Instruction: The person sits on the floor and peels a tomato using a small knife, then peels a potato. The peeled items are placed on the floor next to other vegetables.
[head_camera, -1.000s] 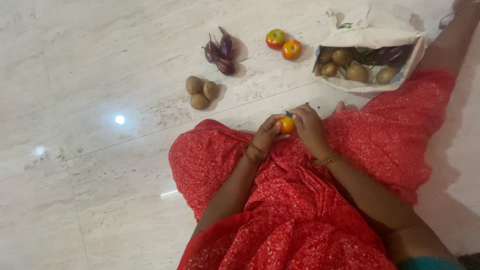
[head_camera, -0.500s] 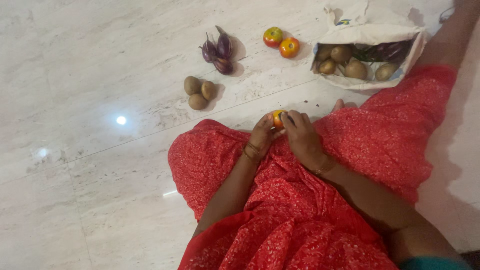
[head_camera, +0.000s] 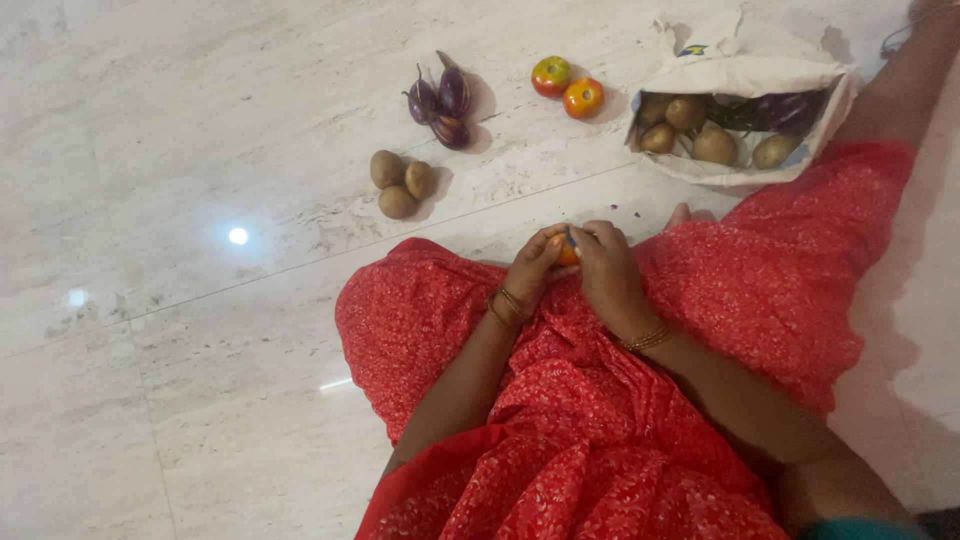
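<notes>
Nearest the camera, a red cloth (head_camera: 620, 440) with a fine pale speckle drapes in soft folds over the person's lap. Above it the two hands meet. The left hand (head_camera: 532, 268) and the right hand (head_camera: 607, 275) are both curled round a small round orange tomato (head_camera: 567, 250), gripping it between the fingertips just over the lap; only a sliver of its smooth skin shows. Thin gold bangles (head_camera: 508, 308) ring each wrist.

Beyond the knees lies the floor (head_camera: 200, 200), polished pale stone with faint grey veining and thin joint lines, glossy enough to mirror a lamp. On it sit three dull brown, egg-shaped potatoes (head_camera: 400, 184), touching one another. A little farther lie three small glossy purple aubergines (head_camera: 442, 102) with dark stalks, bunched together. To their right two round tomatoes (head_camera: 567, 87), red-orange with green patches, touch. Farthest right a crumpled white cloth bag (head_camera: 745, 68) lies open on its side, with more brown potatoes and dark aubergines inside.
</notes>
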